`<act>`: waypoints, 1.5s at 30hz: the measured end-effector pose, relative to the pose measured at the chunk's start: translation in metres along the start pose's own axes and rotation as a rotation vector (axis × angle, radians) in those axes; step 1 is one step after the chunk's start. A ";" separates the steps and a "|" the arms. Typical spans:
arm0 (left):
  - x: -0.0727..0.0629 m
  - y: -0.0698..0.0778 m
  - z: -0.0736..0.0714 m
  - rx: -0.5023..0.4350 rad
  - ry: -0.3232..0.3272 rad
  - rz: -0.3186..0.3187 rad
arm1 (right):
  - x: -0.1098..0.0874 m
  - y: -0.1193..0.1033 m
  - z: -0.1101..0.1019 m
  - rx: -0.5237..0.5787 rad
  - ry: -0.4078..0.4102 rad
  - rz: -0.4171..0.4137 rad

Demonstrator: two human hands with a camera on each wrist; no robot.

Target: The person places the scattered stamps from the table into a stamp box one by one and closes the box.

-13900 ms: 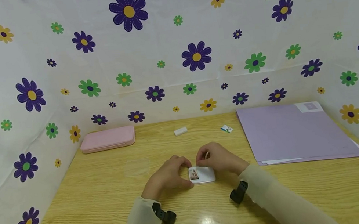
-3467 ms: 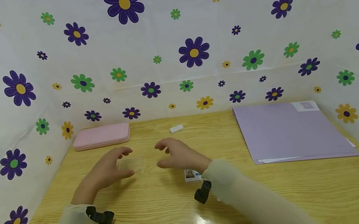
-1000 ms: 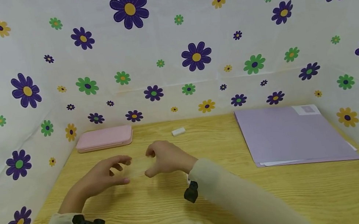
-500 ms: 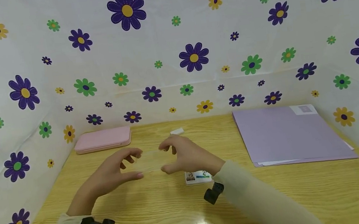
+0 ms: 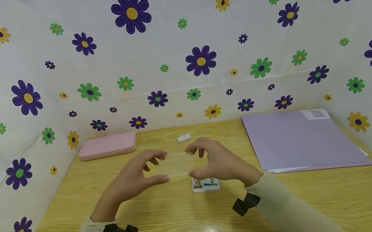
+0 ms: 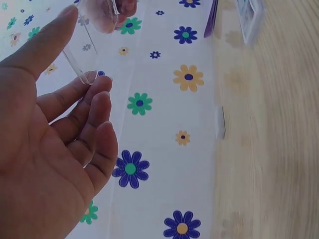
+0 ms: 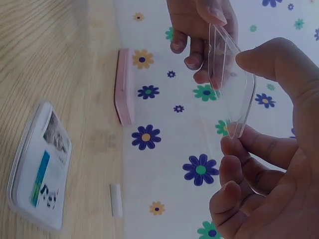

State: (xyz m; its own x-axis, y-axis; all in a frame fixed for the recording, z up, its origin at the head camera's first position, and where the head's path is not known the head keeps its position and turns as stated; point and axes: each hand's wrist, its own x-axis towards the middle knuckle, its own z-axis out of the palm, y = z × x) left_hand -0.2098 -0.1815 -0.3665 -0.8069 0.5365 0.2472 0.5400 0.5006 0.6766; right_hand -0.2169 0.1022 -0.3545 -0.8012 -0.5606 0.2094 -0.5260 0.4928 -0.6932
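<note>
A clear rectangular plastic lid (image 5: pixel 177 164) with a shallow rim is held above the table between both hands. My left hand (image 5: pixel 134 177) pinches its left end, thumb on the near edge and fingertips on the far edge. At the other end, my right hand (image 5: pixel 217 162) grips it the same way. In the right wrist view the clear lid (image 7: pixel 232 82) shows its raised edges. A small flat white case (image 7: pixel 42 169) lies on the table, bearing a photo picture and a blue-green printed sticker. The right hand partly covers this case (image 5: pixel 205 185) in the head view.
A white eraser-like block (image 5: pixel 184 138) lies beyond the hands. At the back left is a pink pencil case (image 5: pixel 108 145). Purple folders (image 5: pixel 302 137) with white sheets inside cover the right of the wooden table (image 5: pixel 171 225). A flowered cloth (image 5: pixel 171 48) stands behind.
The clear lid lay on the table at the left; both hands now hold it raised and have carried it right, nearer the white case. The printed sticker has gone from the table's back onto the case.
</note>
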 end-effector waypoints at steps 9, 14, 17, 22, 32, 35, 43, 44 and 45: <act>0.024 0.017 0.021 -0.004 -0.020 0.007 | -0.023 0.014 -0.020 -0.044 0.064 -0.039; 0.032 0.024 0.028 0.010 -0.037 -0.005 | -0.030 0.021 -0.026 -0.045 0.078 -0.051; 0.035 0.027 0.032 0.005 -0.054 -0.022 | -0.033 0.026 -0.027 -0.041 0.072 -0.037; 0.040 0.027 0.040 0.018 -0.086 -0.045 | -0.036 0.036 -0.030 -0.052 0.068 -0.034; 0.047 0.013 0.052 0.024 -0.136 -0.101 | -0.032 0.056 -0.026 -0.022 -0.021 0.010; 0.050 0.005 0.057 -0.004 -0.164 -0.132 | -0.030 0.061 -0.024 -0.015 -0.066 0.030; 0.053 0.000 0.071 0.013 -0.214 -0.211 | -0.027 0.069 -0.017 0.008 -0.153 0.083; 0.053 -0.001 0.072 0.023 -0.217 -0.217 | -0.026 0.071 -0.016 0.002 -0.161 0.095; 0.053 -0.001 0.073 0.034 -0.222 -0.220 | -0.026 0.072 -0.014 -0.003 -0.170 0.110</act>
State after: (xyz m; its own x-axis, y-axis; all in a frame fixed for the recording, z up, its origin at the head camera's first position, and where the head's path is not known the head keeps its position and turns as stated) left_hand -0.2353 -0.1038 -0.4047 -0.8354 0.5461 -0.0624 0.3690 0.6412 0.6728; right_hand -0.2381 0.1619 -0.4000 -0.7942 -0.6075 0.0130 -0.4390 0.5589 -0.7035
